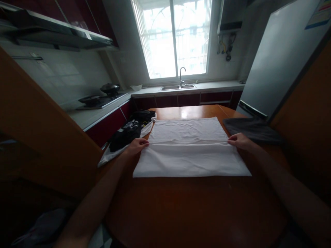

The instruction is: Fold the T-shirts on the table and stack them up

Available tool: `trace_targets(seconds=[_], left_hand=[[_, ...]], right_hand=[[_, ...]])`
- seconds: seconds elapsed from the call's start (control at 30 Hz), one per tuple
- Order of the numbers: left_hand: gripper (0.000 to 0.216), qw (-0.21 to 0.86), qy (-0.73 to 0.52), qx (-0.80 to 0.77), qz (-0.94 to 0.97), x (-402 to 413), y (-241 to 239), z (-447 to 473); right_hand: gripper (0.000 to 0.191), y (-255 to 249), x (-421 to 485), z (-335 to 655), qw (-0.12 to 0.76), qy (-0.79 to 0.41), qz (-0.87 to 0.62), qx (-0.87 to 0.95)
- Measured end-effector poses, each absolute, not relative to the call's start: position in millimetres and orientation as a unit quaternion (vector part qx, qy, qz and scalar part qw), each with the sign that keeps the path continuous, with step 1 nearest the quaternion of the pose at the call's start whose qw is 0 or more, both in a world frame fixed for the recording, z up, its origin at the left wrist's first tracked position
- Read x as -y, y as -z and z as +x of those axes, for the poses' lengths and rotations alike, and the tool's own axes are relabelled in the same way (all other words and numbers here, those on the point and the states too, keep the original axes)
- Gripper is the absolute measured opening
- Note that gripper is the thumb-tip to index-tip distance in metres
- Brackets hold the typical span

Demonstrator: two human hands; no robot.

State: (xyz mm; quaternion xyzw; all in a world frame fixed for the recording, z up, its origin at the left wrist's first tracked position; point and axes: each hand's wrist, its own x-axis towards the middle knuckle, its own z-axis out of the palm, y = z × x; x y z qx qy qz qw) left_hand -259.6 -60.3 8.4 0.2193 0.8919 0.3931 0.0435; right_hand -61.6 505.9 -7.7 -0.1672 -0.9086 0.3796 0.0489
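Note:
A white garment (191, 160), perhaps a shirt, lies spread on the wooden table (191, 210). Its near part is folded over toward the far side, and the folded edge runs straight across between my hands. At the left end of that edge, my left hand (138, 145) pinches the cloth between thumb and fingers. My right hand (239, 140) pinches the right end the same way. Light wrinkles cross the far half of the cloth, which rests flat on the tabletop. What kind of garment it is does not show clearly.
Left of the cloth sits a pile of black and white clothes (129, 132). A dark grey folded cloth (252, 129) lies at the table's right. Beyond are a counter with a sink (178, 87), a stove with pans (110, 89), and a fridge (276, 58) at the right.

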Motion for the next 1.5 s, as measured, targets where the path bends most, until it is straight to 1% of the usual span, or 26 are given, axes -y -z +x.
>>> trace_targets(seconds=[0.1, 0.17, 0.27, 0.37, 0.43, 0.5, 0.6, 0.67, 0.77, 0.9, 1.0, 1.1, 1.2, 1.3, 1.4, 1.5], left_hand=[[0.054, 0.031, -0.4, -0.891, 0.212, 60.8, -6.9, -261.6], [0.051, 0.037, -0.382, -0.897, 0.219, 59.6, -4.2, -261.4], [0.046, 0.033, -0.329, -0.909, 0.254, 53.6, -1.7, -260.3], [0.042, -0.023, -0.258, -0.927, 0.271, 36.1, -7.8, -259.7], [0.039, -0.035, -0.22, -0.935, 0.277, 15.2, -14.1, -259.3], [0.036, -0.016, -0.202, -0.936, 0.288, -11.4, -17.4, -258.4], [0.032, 0.019, -0.187, -0.935, 0.3, -51.6, -14.4, -256.3], [0.028, 0.031, -0.18, -0.936, 0.301, -71.3, -10.5, -255.7], [0.024, 0.02, -0.179, -0.939, 0.293, -84.9, -7.6, -257.4], [0.021, -0.011, -0.179, -0.945, 0.275, -86.5, -3.8, -259.3], [0.02, -0.037, -0.171, -0.95, 0.258, -87.0, 3.1, -253.1], [0.028, -0.075, -0.167, -0.951, 0.248, -86.2, 6.6, -238.9], [0.033, -0.104, -0.157, -0.936, 0.298, -82.1, 6.1, -219.4], [0.04, -0.078, -0.127, -0.907, 0.393, -78.3, 11.6, -199.0], [0.055, -0.022, -0.09, -0.905, 0.416, -79.7, 24.2, -183.3], [0.061, 0.018, -0.084, -0.913, 0.399, -81.7, 30.0, -179.2]], right_hand=[[0.021, 6.9, -509.9, -62.6, 0.049, -0.371, -0.167, 0.912], [0.021, 5.2, -509.7, -61.2, 0.031, -0.35, -0.163, 0.922], [0.019, -0.1, -503.5, -57.3, 0.007, -0.269, -0.15, 0.951], [0.021, -10.3, -486.0, -60.1, 0.065, -0.127, -0.171, 0.975], [0.025, -16.9, -466.2, -70.1, 0.103, -0.083, -0.17, 0.976], [0.026, -19.6, -442.0, -85.5, 0.092, -0.107, -0.136, 0.981], [0.025, -14.7, -408.8, -109.3, 0.021, -0.169, -0.095, 0.981], [0.022, -9.1, -395.7, -120.8, -0.003, -0.19, -0.086, 0.978], [0.018, -4.5, -391.8, -130.4, 0.0, -0.196, -0.081, 0.977], [0.022, -4.0, -398.7, -136.3, 0.027, -0.19, -0.094, 0.977], [0.022, -0.6, -398.4, -136.4, 0.025, -0.179, -0.107, 0.978], [0.024, 1.7, -392.3, -129.8, 0.03, -0.164, -0.116, 0.979], [0.029, 1.2, -383.4, -115.8, 0.077, -0.139, -0.099, 0.982], [0.036, 8.1, -370.4, -98.6, 0.127, -0.12, -0.025, 0.984], [0.051, 26.9, -355.5, -85.4, 0.108, -0.108, 0.039, 0.988], [0.06, 42.7, -349.9, -81.4, 0.065, -0.103, 0.043, 0.992]])
